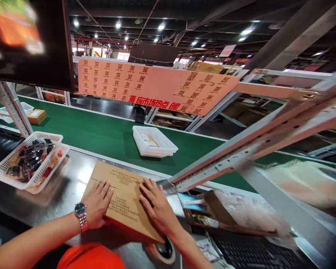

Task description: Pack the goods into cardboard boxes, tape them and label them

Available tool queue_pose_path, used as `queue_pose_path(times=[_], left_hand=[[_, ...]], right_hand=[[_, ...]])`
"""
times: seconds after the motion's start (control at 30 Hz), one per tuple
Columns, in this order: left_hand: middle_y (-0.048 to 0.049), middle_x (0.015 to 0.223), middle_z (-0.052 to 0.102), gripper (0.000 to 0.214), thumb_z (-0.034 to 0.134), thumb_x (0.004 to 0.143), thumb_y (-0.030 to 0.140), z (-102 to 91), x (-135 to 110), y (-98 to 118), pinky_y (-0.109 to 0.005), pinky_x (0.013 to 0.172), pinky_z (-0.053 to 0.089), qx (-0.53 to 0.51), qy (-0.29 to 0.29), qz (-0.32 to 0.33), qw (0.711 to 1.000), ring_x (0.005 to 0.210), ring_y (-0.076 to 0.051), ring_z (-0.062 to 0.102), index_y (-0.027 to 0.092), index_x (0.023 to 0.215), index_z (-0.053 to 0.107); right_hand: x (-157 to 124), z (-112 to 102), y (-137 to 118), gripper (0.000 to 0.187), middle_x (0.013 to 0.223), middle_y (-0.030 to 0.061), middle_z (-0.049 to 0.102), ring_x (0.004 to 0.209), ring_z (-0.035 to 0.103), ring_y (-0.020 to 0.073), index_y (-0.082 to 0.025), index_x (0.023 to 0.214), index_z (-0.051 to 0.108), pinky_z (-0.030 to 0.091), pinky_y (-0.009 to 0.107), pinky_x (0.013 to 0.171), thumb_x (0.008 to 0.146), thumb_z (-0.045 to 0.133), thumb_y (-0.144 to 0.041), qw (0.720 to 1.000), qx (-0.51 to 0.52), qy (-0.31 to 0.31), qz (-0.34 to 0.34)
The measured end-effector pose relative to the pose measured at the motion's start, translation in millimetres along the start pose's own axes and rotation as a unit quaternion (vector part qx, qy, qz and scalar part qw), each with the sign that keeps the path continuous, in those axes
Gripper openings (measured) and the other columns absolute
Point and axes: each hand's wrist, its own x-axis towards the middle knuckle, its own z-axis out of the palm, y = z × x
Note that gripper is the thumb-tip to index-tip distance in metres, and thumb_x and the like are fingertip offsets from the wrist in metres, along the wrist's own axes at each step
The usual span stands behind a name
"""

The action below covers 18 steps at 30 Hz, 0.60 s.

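Observation:
A brown cardboard box (123, 186) with printed text lies on the steel worktop (70, 179) in front of me. My left hand (97, 203), with a wristwatch on the wrist, rests flat on the box's left part, fingers spread. My right hand (156, 207) lies flat on its right part, fingers stretched toward the far edge. Neither hand grips anything.
A white basket (5, 170) of dark packets sits at the left. On the green conveyor belt (100, 134) stand a stack of white baskets (154, 142) and a small carton (37, 116). A keyboard (252, 252), tape roll (164, 250) and metal frame (240, 149) are at the right.

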Motion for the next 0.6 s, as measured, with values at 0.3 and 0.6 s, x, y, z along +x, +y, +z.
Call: queue_pose_path(times=[0.3, 0.6], left_hand=[[-0.0327, 0.191, 0.017, 0.123, 0.084, 0.078, 0.038, -8.6, -2.8, -4.7, -0.073, 0.145, 0.019, 0.030, -0.026, 0.014, 0.999, 0.179, -0.051, 0.019, 0.005, 0.183, 0.028], [-0.0338, 0.189, 0.025, 0.124, 0.083, 0.067, 0.021, -36.3, -1.9, -8.7, -0.071, 0.146, 0.019, 0.056, -0.091, -0.002, 0.994, 0.179, -0.050, 0.021, 0.003, 0.181, 0.034]], right_hand=[[-25.7, 32.6, -19.6, 0.105, 0.159, 0.0122, 0.074, 0.131, 0.081, 0.0391, -0.039, 0.179, 0.036, 0.073, 0.058, 0.104, 0.090, 0.080, -0.073, 0.879, 0.391, 0.090, 0.259], [-39.2, 48.8, -48.9, 0.087, 0.151, 0.0081, 0.080, 0.124, 0.083, 0.0346, -0.039, 0.174, 0.050, 0.072, 0.056, 0.105, 0.095, 0.074, -0.067, 0.851, 0.438, 0.126, 0.262]])
